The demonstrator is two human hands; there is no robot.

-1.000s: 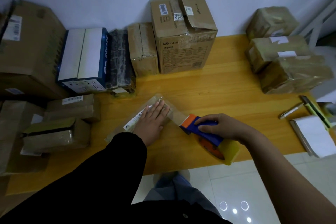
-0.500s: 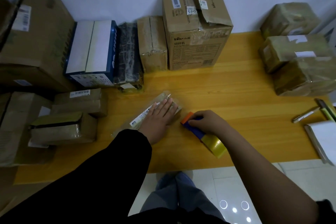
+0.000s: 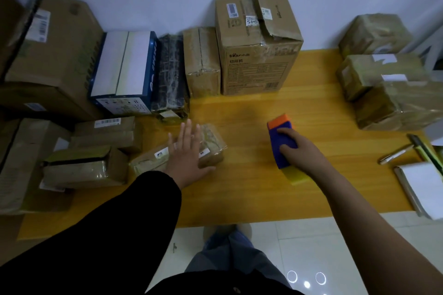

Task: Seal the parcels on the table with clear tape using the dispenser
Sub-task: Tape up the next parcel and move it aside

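A small flat parcel (image 3: 213,146), wrapped in brown paper and clear tape with white labels, lies on the yellow wooden table (image 3: 251,189) left of centre. My left hand (image 3: 185,154) lies flat on it, fingers straight and spread. My right hand (image 3: 293,148) grips the tape dispenser (image 3: 279,141), which is blue with an orange front end and a yellowish tape roll at the back. The dispenser is a clear gap to the right of the parcel, low over the table.
Cardboard boxes line the wall: a big one (image 3: 259,48), a blue-and-white box (image 3: 124,69), a dark wrapped one (image 3: 170,74). More taped parcels (image 3: 88,167) crowd the left; three wrapped parcels (image 3: 381,93) stack at right. A pen (image 3: 395,154) and notepad (image 3: 424,189) lie at right.
My right hand has carried the dispenser away from the parcel's end, rightward and up the table. The left hand stays pressed flat on the parcel.
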